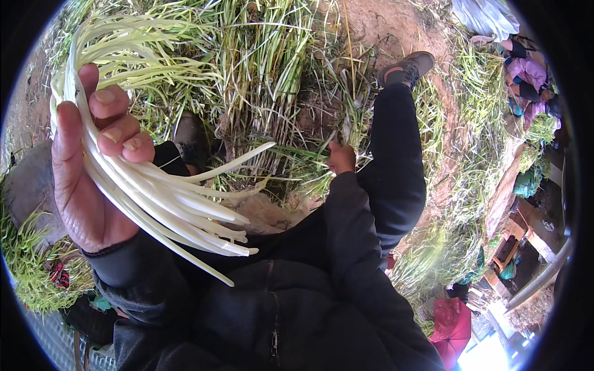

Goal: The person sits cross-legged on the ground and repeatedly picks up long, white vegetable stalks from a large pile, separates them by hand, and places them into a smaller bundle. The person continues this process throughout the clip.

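My left hand (100, 148) is raised at the left, palm up, with its fingers closed around a bunch of long pale stalks (171, 199), which look like blanched chives. Their white stem ends fan out over my lap, while the pale yellow leaves droop from the far side of the hand. Lower down, near my right knee, my right hand (342, 158) has its fingers curled beside loose green stalks. Whether it grips any of them is unclear. Beyond both hands lies a thick heap of long green and yellow stalks (264, 69) with brown, dry bases.
My shoe (408, 69) rests on reddish soil (385, 28) strewn with leaves. A rounded grey thing (32, 190) stands at the left. People (531, 79) are at the far right, near wooden pieces (529, 227). A red umbrella (449, 329) is at the lower right.
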### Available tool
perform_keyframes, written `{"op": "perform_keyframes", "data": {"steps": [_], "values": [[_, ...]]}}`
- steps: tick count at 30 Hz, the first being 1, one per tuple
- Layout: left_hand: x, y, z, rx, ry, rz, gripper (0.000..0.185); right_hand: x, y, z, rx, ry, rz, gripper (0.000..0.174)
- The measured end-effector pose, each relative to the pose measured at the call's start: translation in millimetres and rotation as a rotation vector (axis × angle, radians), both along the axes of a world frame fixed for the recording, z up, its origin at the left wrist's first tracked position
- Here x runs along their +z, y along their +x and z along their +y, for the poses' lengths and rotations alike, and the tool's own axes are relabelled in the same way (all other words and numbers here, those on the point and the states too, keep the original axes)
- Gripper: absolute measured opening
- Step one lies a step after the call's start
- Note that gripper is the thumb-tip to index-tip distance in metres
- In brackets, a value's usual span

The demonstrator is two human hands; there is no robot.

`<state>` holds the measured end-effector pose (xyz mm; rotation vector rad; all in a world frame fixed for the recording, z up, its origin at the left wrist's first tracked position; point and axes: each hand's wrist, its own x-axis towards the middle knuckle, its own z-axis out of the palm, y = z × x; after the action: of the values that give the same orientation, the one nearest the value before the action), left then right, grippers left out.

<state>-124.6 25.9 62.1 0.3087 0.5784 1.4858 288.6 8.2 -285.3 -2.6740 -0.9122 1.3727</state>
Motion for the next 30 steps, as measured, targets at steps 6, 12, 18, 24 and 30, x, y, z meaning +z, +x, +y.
{"op": "perform_keyframes", "data": {"steps": [6,12,18,24,30], "values": [[0.1,7.1,-3.5,0.000,-0.033,0.051,0.054,0.5,-38.8,30.8,0.176,0.574,-0.179,0.040],[4.8,27.6,-2.2,-0.003,-0.047,0.078,0.067,-31.3,-84.1,66.6,0.260,0.457,0.263,0.061],[2.9,38.8,3.9,-0.028,-0.029,0.044,0.077,-53.1,-133.0,54.0,0.169,0.289,0.431,0.043],[14.5,46.0,2.9,-0.084,-0.108,0.192,0.080,-1.1,-134.3,68.8,-0.269,0.288,0.839,0.012],[15.0,40.4,-3.5,-0.159,-0.076,-0.027,0.072,115.6,-82.9,109.6,-0.556,0.517,0.878,0.013]]}}
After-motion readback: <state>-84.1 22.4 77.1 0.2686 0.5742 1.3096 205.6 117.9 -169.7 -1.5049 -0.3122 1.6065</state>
